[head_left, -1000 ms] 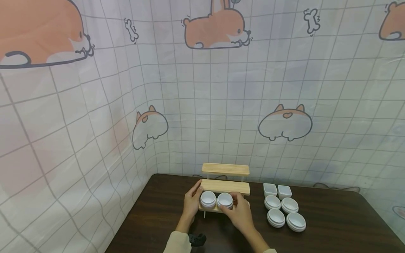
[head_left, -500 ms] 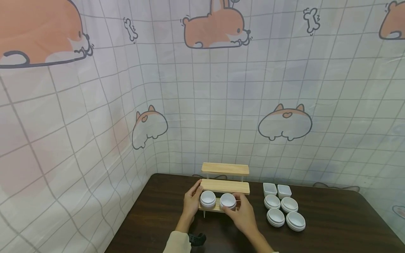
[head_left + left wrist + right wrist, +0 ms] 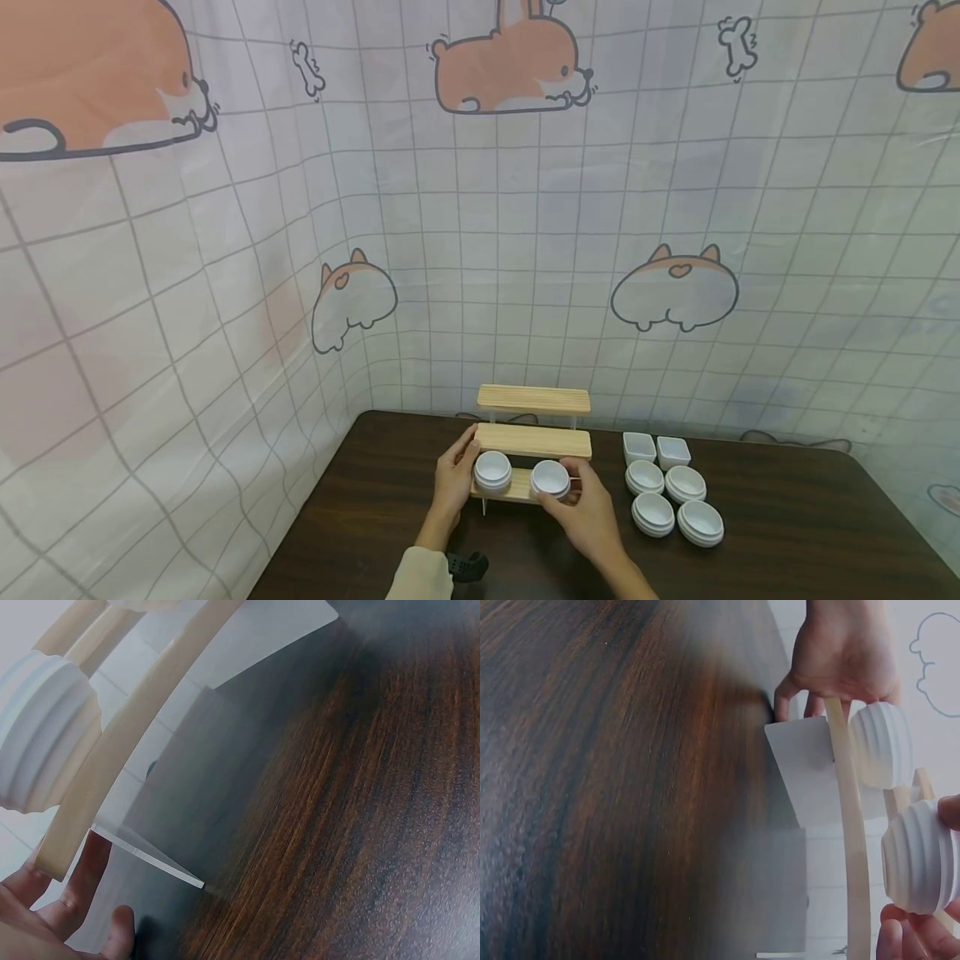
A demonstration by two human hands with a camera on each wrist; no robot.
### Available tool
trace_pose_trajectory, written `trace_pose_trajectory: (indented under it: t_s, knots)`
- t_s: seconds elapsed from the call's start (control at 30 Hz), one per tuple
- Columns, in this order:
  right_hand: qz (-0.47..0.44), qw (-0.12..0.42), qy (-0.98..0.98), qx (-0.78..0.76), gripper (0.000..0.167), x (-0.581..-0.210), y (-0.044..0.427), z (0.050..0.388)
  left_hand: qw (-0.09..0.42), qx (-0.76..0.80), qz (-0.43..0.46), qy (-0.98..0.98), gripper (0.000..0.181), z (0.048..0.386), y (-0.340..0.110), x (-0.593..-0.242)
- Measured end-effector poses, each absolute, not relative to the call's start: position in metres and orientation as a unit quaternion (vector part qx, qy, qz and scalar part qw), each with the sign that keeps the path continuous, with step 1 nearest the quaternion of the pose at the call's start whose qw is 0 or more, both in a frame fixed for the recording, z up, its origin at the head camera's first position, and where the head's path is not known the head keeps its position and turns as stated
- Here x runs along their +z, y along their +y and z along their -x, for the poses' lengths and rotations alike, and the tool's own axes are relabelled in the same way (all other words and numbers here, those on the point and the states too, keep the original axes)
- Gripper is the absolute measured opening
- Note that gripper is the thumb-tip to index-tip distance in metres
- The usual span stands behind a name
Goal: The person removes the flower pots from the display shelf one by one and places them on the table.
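A three-tier stand of pale wooden planks on clear supports stands on the dark table. My left hand grips the stand's left end, fingers against the side support in the left wrist view. A ribbed white bowl sits at the left of the lowest plank, close to that hand. My right hand pinches a second white bowl at the plank's right part, thumb and fingers on opposite sides. In the right wrist view a narrow gap shows between this bowl and the plank.
To the right, two square white dishes stand behind several round white bowls in paired rows. A black object lies by the left sleeve. Dark cables run along the table's back edge, before the dog-print curtain.
My right hand has moved the second bowl rightward along the lowest plank, widening the gap between the two bowls. My left hand has kept its place on the stand.
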State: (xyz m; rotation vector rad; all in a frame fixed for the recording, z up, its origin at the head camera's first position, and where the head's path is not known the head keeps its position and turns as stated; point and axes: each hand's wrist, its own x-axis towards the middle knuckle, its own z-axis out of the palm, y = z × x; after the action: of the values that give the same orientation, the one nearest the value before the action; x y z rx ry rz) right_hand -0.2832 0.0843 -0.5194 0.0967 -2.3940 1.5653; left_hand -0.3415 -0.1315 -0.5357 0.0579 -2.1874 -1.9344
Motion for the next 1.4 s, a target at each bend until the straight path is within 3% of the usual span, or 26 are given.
trace_pose_trajectory:
  t_s: [1.4]
  knots:
    - [-0.017, 0.142, -0.832, 0.535, 0.055, -0.516, 0.130, 0.261, 0.101, -0.647, -0.034, -0.755, 0.040, 0.346, -0.133, -0.541]
